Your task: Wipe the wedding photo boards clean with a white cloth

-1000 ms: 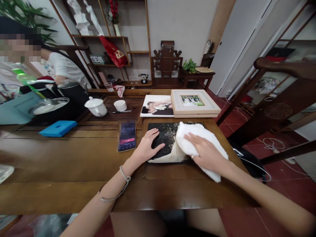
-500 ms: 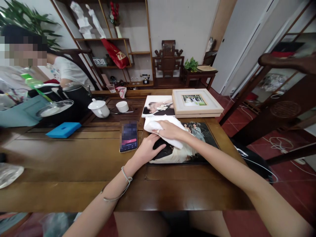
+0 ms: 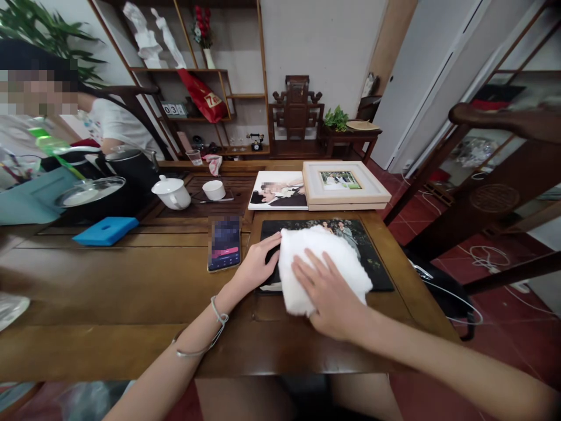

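Dark photo [image 3: 374,263] lies flat on the tabletop [image 3: 131,298] in front of the wearer; taken as landmark. White cloth [image 3: 349,264] spread over the middle of the photo, its lower part reaching past the photo's near edge. Right hand [image 3: 328,299] palm down on the cloth, fingers extended and somewhat apart; grip wide, pressed flat rather than closed. Left hand [image 3: 258,264] at the photo's left edge, fingertips meeting the cloth's corner; grip loose, thumb away from the fingers. Phone [image 3: 224,244] just left of the photo, screen lit. White-edged print [image 3: 279,192] directly beyond the photo; framed picture [image 3: 339,179] beside it, also beyond the photo. Bowl [image 3: 214,190] and lidded cup [image 3: 172,194] beyond and left of the photo; blue block [image 3: 105,231] farther left of it.
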A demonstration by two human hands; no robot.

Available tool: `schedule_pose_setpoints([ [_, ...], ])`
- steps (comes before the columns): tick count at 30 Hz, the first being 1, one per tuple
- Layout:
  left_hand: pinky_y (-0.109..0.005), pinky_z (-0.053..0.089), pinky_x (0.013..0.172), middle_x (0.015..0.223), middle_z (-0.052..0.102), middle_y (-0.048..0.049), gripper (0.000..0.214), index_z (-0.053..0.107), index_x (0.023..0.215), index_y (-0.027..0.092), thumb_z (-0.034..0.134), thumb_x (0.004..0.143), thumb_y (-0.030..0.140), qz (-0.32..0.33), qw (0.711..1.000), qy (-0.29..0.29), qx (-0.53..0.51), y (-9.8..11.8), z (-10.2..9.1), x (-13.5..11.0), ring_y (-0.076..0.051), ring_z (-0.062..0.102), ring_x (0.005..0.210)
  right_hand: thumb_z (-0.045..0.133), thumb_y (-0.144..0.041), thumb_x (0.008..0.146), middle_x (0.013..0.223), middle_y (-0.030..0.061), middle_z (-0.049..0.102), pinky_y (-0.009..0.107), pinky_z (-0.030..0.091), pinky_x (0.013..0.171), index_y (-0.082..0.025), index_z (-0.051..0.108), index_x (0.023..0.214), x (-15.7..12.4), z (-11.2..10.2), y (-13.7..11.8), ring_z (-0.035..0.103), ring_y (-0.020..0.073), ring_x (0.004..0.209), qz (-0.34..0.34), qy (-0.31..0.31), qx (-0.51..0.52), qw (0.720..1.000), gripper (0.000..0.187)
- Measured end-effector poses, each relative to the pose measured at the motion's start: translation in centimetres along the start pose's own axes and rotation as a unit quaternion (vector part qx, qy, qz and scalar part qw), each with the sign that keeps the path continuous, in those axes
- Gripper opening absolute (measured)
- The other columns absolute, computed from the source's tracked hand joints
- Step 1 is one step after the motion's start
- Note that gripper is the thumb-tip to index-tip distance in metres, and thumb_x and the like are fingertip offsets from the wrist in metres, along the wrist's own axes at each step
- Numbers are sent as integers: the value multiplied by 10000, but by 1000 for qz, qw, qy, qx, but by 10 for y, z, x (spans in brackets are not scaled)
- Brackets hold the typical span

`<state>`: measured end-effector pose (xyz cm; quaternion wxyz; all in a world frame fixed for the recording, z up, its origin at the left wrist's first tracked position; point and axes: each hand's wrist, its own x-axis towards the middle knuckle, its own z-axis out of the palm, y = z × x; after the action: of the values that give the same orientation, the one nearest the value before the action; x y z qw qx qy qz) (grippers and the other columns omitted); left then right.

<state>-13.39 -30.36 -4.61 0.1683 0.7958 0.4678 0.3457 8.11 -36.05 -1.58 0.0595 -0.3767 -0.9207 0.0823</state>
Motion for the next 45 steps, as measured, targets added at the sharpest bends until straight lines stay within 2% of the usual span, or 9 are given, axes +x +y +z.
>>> schedule_pose_setpoints([
  [4, -446, 441, 1088, 1366, 578, -94, 420, 622, 1254, 182, 448, 876, 126, 18, 1000, -13, 3, 0, -1, 0, -252, 532, 1282, 543, -231, 673, 1555, 157, 293, 544, 65, 1178, -48, 358, 1461, -8, -5, -11, 87, 345, 1460, -57, -23, 30, 998, 830],
  [10, -472, 408, 1111, 1356, 577, -151, 382, 623, 1244, 102, 454, 921, 214, 3, 999, -13, 34, 0, 1, -1, -273, 524, 1289, 521, -159, 704, 1553, 134, 308, 497, 108, 1180, -84, 392, 1449, 41, -17, 71, 148, 291, 1459, 45, 17, 0, 999, 759],
  [13, -456, 404, 1116, 1361, 572, -152, 382, 623, 1242, 94, 451, 929, 231, 1, 999, -13, 38, 0, 1, -1, -265, 521, 1292, 502, -158, 734, 1561, 143, 286, 520, 103, 1172, -77, 381, 1451, 54, -14, 88, 138, 306, 1458, 115, 48, -31, 992, 732],
  [16, -460, 405, 1115, 1356, 580, -142, 376, 628, 1239, 111, 458, 922, 224, -1, 999, -10, 38, 1, 1, -1, -266, 522, 1291, 509, -169, 720, 1574, 142, 250, 555, 64, 1166, -71, 349, 1467, 38, -7, 65, 93, 336, 1461, 97, 30, -41, 994, 770],
  [23, -454, 416, 1107, 1362, 571, -160, 414, 617, 1252, 89, 436, 887, 164, 19, 999, -28, 31, -3, 0, 1, -269, 531, 1283, 550, -203, 627, 1603, 135, 146, 560, -46, 1159, -85, 252, 1505, -28, 2, -1, -55, 333, 1464, -90, -20, -7, 996, 935],
  [34, -469, 400, 1117, 1349, 585, -152, 386, 626, 1234, 109, 445, 939, 281, 13, 999, -9, 29, -6, 3, -1, -264, 520, 1294, 451, -148, 696, 1556, 109, 307, 527, 149, 1163, -110, 366, 1461, 10, -17, 122, 189, 279, 1451, 111, 66, -42, 991, 771],
  [38, -469, 397, 1118, 1342, 590, -160, 388, 627, 1229, 101, 446, 938, 283, 16, 999, -10, 32, -7, 4, 0, -266, 522, 1291, 467, -139, 655, 1569, 108, 275, 536, 94, 1170, -100, 338, 1476, -20, -11, 94, 133, 291, 1462, 109, 49, -52, 991, 832],
  [42, -481, 404, 1110, 1347, 589, -146, 380, 630, 1231, 124, 457, 926, 270, 13, 999, -11, 30, -7, 4, 0, -273, 531, 1281, 505, -150, 576, 1601, 94, 173, 553, 6, 1167, -103, 259, 1507, -44, -6, 36, -3, 300, 1471, -26, -10, -23, 999, 964],
  [45, -489, 413, 1102, 1361, 579, -135, 376, 635, 1228, 139, 455, 917, 252, 12, 999, -20, 32, -7, 3, 0, -279, 529, 1283, 523, -167, 567, 1606, 81, 158, 530, -8, 1171, -130, 262, 1508, -36, -5, 21, -8, 284, 1473, -99, -30, 7, 995, 978],
])
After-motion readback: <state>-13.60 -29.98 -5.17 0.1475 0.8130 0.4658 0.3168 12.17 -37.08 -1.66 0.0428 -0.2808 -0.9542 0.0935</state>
